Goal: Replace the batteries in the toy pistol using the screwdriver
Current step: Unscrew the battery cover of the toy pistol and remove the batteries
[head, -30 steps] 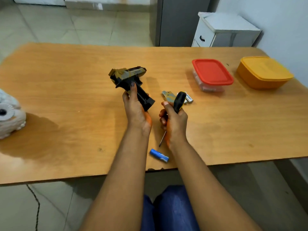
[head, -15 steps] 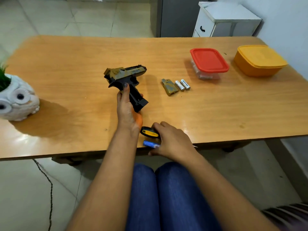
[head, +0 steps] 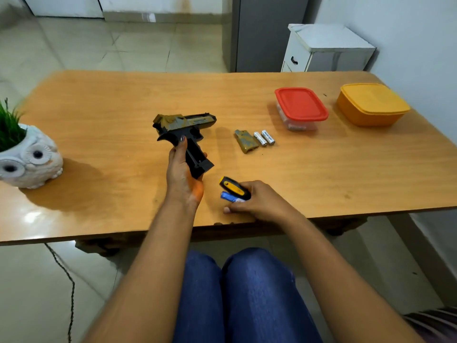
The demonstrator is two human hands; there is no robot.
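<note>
Now lowered to the wooden table (head: 111, 107) edge, right hand (head: 259, 203) with black-and-yellow screwdriver (head: 233, 188) tucked inside, fingers closing on blue battery (head: 228, 196). Left hand (head: 181, 174) wrapped around black-and-olive toy pistol (head: 185, 129), raised, grip open. Olive cover (head: 244, 144) and two silver batteries (head: 264, 137) beside it: swap apparently under way.

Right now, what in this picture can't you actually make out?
Head view only:
- Screwdriver: shaft hidden under the right hand.
- Blue battery: partly covered by that hand.
- Toy pistol: grip partly hidden by the left hand.
- Red-lidded container: contents blurred.
- Silver batteries: print too small.
</note>
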